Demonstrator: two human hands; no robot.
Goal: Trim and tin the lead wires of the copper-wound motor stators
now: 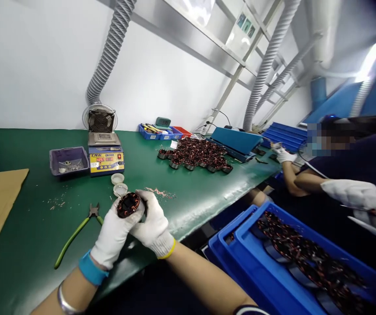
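Note:
Between my two white-gloved hands I hold a motor stator (128,204), a round metal ring with copper windings facing up. My left hand (114,232) is closed around its near left side, and my right hand (151,221) grips its right side. Just beyond the stator stand two small round white containers: a nearer dish (120,189) and a farther dish (117,178). Green-handled cutting pliers (76,234) lie on the table left of my left hand, jaws pointing away; part of one handle is hidden behind the glove.
On the green table (43,232) stand a solder pot (106,159), a purple tray (69,162) and a cluster of stators (197,153). Wire scraps (161,193) lie nearby. A blue bin (250,236) with stators is at my right. A gloved co-worker (348,166) sits beyond it.

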